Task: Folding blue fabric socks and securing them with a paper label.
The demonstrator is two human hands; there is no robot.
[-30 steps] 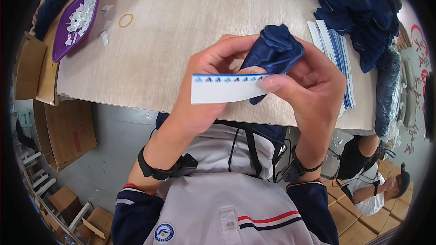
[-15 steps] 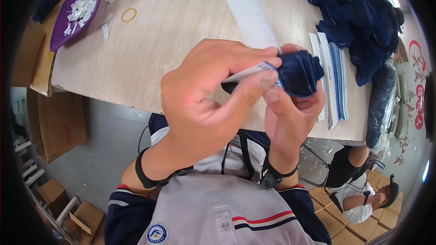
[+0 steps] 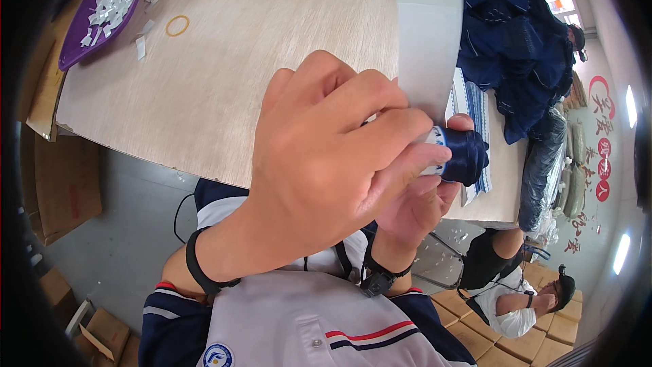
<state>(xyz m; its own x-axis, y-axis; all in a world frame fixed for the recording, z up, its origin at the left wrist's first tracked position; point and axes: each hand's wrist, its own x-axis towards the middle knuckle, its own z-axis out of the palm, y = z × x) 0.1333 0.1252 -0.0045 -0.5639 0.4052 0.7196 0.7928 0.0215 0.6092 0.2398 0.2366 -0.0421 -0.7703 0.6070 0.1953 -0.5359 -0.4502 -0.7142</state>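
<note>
Two hands over the bench (image 3: 224,95): left hand (image 3: 326,163) fingers clamped on white paper strip (image 3: 428,47), screening right hand (image 3: 414,204) gripping rolled navy cloth (image 3: 465,156); purple tray (image 3: 88,20), yellow rubber band (image 3: 178,25), navy fabric pile (image 3: 516,47) beyond.

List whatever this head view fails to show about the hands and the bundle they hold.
- Right hand: mostly hidden behind the left hand; its grip cannot be judged.
- Dark blue fabric bundle: only its end shows past the fingers, the rest covered.
- White paper strip: its lower end disappears under the left fingers.
- White bits in the purple tray: too small to identify.
</note>
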